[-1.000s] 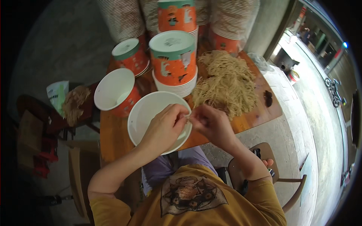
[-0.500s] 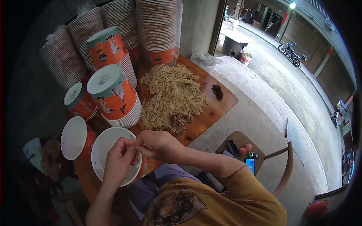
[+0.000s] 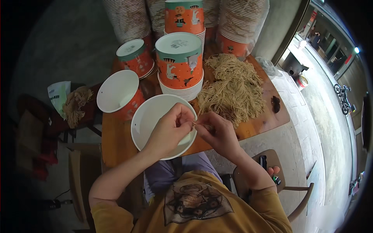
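A paper bucket (image 3: 149,118) with a white inside stands at the table's near edge, its mouth tilted towards me. My left hand (image 3: 169,130) reaches across its opening, fingertips pinched at the right rim. Facing it, my right hand (image 3: 219,134) is closed in a pinch, and a thin tan cord (image 3: 208,125) runs between the two hands. Whether the cord passes through the rim is hidden by my fingers. A big heap of tan cords (image 3: 233,89) lies beyond my right hand. To the left, a second open bucket (image 3: 118,91) leans on its side.
Orange and green buckets stand upside down in a stack (image 3: 179,64) behind; a shorter stack (image 3: 134,58) is left of it. Bagged stacks (image 3: 243,23) line the back. A dark brown lump (image 3: 275,104) sits near the table's right edge. A chair (image 3: 278,167) holds small items at right.
The view has swung left, so the table and buckets appear further right. Both hands stay pinched together at the bucket's rim, with the right wrist lower in the picture.
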Demonstrator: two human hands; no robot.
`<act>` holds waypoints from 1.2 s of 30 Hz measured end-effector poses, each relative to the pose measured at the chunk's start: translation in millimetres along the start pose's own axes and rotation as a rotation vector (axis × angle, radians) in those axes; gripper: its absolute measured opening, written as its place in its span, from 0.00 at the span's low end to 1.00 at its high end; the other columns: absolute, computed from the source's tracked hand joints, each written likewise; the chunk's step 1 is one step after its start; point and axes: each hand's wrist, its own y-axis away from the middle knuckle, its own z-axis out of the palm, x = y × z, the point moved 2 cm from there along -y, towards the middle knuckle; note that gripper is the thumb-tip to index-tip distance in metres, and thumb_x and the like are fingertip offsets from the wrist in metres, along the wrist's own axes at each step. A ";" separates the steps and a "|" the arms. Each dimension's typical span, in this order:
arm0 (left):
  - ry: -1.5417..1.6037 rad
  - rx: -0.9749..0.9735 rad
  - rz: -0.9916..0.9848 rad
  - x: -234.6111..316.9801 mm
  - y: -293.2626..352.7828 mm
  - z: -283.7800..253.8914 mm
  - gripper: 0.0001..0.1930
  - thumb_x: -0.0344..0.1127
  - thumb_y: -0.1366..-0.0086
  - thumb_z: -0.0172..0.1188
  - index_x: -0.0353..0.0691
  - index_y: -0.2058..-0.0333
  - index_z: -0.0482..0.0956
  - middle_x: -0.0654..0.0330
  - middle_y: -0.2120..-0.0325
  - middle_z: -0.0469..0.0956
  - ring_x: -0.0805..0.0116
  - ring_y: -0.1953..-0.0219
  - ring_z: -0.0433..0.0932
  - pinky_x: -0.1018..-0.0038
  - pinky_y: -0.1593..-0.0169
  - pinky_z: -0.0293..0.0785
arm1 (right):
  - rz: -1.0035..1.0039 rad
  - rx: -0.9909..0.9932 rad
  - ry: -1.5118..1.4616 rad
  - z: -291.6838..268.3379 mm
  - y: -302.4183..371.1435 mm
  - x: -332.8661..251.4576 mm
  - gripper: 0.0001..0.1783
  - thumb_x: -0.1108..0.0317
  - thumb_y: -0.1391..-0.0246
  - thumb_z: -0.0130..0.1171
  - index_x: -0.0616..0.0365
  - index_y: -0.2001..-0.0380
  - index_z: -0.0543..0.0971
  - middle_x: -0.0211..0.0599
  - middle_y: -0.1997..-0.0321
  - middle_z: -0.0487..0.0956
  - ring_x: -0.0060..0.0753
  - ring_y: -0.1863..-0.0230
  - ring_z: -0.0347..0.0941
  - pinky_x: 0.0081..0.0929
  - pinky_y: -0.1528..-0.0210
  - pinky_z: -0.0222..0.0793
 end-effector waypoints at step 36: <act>-0.077 -0.097 0.077 7.3 4.3 5.4 0.08 0.24 0.38 0.52 0.38 0.62 0.65 0.65 0.71 0.69 0.77 0.68 0.70 0.77 0.61 0.69 | 0.639 -0.223 -0.619 -10.6 -5.3 10.3 0.10 0.57 0.45 0.58 0.50 0.65 0.76 0.13 0.75 0.68 0.05 0.80 0.53 0.09 0.78 0.48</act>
